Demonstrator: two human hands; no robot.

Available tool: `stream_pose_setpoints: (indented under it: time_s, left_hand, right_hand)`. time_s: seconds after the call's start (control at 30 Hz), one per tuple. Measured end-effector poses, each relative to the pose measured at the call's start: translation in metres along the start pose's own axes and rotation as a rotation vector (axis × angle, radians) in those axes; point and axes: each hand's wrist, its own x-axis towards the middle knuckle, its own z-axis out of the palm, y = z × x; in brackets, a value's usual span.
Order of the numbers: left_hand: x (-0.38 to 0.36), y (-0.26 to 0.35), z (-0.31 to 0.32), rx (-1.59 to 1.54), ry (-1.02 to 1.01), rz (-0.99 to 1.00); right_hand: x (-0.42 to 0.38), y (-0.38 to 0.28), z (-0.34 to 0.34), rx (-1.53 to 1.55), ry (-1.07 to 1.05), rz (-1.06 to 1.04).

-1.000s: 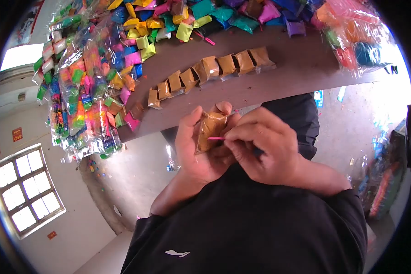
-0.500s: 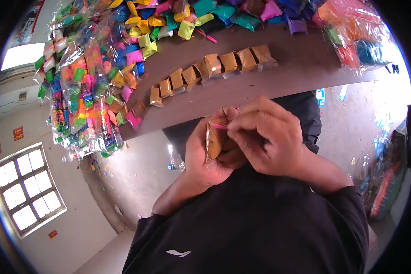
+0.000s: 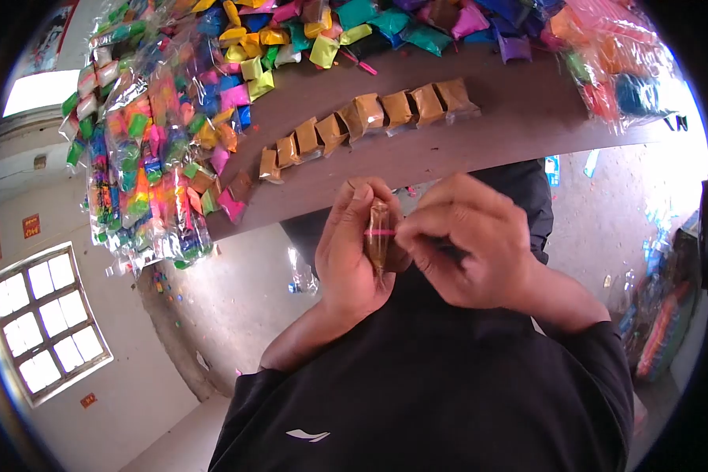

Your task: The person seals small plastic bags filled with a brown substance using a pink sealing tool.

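Note:
My left hand (image 3: 344,250) is closed around a small brown packet (image 3: 378,253) in clear plastic wrap, held upright on edge above my lap. Across the packet's near face lies a thin pink stick-like piece (image 3: 380,232). Its right end goes into the pinched fingertips of my right hand (image 3: 473,245); the exact kind of this piece is too small to tell. Beyond both hands, a slanting row of similar brown packets (image 3: 368,111) rests on the dark tabletop (image 3: 519,110).
Many coloured wrapped packets (image 3: 323,52) are heaped along the table's far side. Clear bags of mixed colours (image 3: 145,189) hang over the left edge, and another bag (image 3: 606,63) sits at the far right. Litter lies on the floor (image 3: 236,299).
My left hand has turned the brown packet so its narrow edge faces me. The pink piece now lies level across it, and my right hand has shifted slightly down and right.

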Motion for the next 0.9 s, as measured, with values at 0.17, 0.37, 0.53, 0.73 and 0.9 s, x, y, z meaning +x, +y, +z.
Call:
stream_pose_setpoints:
  time_s: [0.17,0.37,0.53,0.73,0.9]
  left_hand:
    - [0.002,-0.004,0.002,0.060,0.037,0.104]
    - [0.001,-0.007,0.001,0.603,0.124,0.332]
    - [-0.001,0.000,0.006,0.237,0.064,0.173]
    - [-0.001,0.001,-0.001,0.309,-0.002,0.207]
    - [0.003,-0.003,0.007,0.557,0.076,0.401]
  right_hand:
    - [0.006,0.001,-0.007,-0.182,0.060,0.110]
    - [0.002,0.004,-0.003,-0.129,-0.038,0.037]
    - [0.004,0.000,-0.003,-0.018,-0.057,-0.013]
    - [0.011,0.017,-0.015,-0.126,0.026,0.166]
    - [0.010,0.015,-0.015,0.175,-0.192,0.229]
